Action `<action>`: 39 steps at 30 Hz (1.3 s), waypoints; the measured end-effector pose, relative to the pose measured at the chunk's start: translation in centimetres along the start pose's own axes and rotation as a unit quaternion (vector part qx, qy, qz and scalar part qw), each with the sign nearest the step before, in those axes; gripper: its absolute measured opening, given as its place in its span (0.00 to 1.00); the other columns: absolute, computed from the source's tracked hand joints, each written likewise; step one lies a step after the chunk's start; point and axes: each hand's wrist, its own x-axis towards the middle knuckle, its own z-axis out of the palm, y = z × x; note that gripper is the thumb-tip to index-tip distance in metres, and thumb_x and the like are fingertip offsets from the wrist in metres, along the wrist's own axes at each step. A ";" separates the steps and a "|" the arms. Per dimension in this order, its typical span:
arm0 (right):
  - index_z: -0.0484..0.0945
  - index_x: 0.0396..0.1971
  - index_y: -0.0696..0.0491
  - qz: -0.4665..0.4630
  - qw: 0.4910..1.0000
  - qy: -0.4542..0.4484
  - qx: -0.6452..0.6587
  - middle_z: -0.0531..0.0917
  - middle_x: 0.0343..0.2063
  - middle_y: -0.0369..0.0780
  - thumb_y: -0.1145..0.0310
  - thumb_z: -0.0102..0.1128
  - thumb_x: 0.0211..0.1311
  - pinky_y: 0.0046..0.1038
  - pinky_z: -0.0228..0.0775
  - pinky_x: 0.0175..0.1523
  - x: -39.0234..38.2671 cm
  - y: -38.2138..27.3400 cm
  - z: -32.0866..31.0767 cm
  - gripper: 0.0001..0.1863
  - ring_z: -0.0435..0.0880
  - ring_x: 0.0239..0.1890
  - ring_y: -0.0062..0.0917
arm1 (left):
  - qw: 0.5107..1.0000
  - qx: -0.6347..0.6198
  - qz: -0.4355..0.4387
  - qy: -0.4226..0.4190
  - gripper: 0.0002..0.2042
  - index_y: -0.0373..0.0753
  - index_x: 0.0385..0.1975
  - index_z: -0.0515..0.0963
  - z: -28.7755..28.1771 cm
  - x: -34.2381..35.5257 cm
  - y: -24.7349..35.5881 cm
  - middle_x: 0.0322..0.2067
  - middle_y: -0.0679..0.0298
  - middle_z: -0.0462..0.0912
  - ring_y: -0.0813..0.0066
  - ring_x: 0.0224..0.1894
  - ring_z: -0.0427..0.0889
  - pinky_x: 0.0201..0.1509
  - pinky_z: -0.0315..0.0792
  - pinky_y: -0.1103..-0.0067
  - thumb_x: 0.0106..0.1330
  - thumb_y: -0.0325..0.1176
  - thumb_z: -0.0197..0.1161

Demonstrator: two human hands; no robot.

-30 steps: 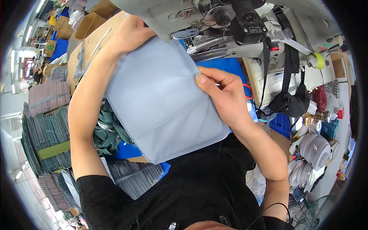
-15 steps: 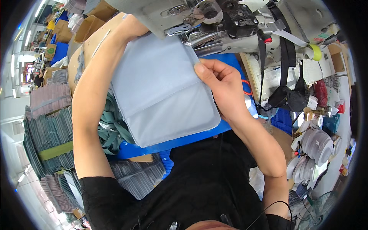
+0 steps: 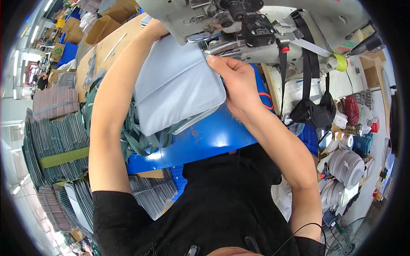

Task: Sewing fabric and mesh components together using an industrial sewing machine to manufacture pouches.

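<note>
pinch: panel [image 3: 179, 87] edge (tabletop [image 3: 218, 130] alongside)

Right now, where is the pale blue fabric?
In the head view, the fabric is left of centre, beside the sewing machine, between the left forearm and right hand.

And here's the top, a plain black short-sleeved one in soft fabric [image 3: 222, 200], lightly creased! The loose black left sleeve [image 3: 117, 213] stops above the elbow, the black right sleeve [image 3: 309, 246] shows low down, and the right hand [image 3: 243, 83] is bare. Near the neckline, a small, dark, glinting tab [image 3: 193, 250]; rightward, a thin black curved cable [image 3: 308, 223]!
</note>
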 end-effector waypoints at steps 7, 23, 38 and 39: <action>0.87 0.38 0.64 -0.044 0.997 0.067 -0.009 0.87 0.31 0.35 0.67 0.73 0.63 0.20 0.71 0.36 0.9 0.7 -1.3 0.14 0.79 0.30 0.15 | 0.993 -0.104 0.015 0.047 0.31 0.33 0.51 0.79 -2.3 -12.3 13.0 0.58 0.50 0.79 0.56 0.59 0.81 0.63 0.75 0.63 0.48 0.39 0.83; 0.79 0.39 0.55 -0.221 0.931 0.018 -0.289 0.79 0.33 0.39 0.63 0.74 0.51 0.30 0.76 0.37 -4.5 1.3 -2.6 0.18 0.80 0.29 0.29 | 0.994 -0.002 0.073 0.079 0.18 0.34 0.44 0.78 -1.9 -15.8 19.1 0.53 0.48 0.84 0.51 0.55 0.84 0.58 0.76 0.66 0.54 0.23 0.73; 0.87 0.36 0.59 -0.187 0.965 0.016 -0.183 0.85 0.25 0.34 0.72 0.72 0.62 0.19 0.71 0.29 -3.9 2.7 -3.4 0.07 0.80 0.24 0.13 | 0.983 0.035 0.149 0.105 0.10 0.38 0.29 0.82 -2.1 -14.7 17.0 0.40 0.63 0.91 0.66 0.41 0.88 0.42 0.76 0.75 0.48 0.22 0.78; 0.87 0.36 0.60 -0.122 0.986 -0.002 -0.112 0.84 0.24 0.32 0.72 0.71 0.64 0.17 0.69 0.29 -4.1 2.7 -3.4 0.06 0.78 0.24 0.10 | 0.983 0.035 0.145 0.110 0.10 0.38 0.29 0.82 -2.0 -14.5 17.0 0.40 0.63 0.91 0.66 0.41 0.88 0.42 0.76 0.75 0.48 0.22 0.78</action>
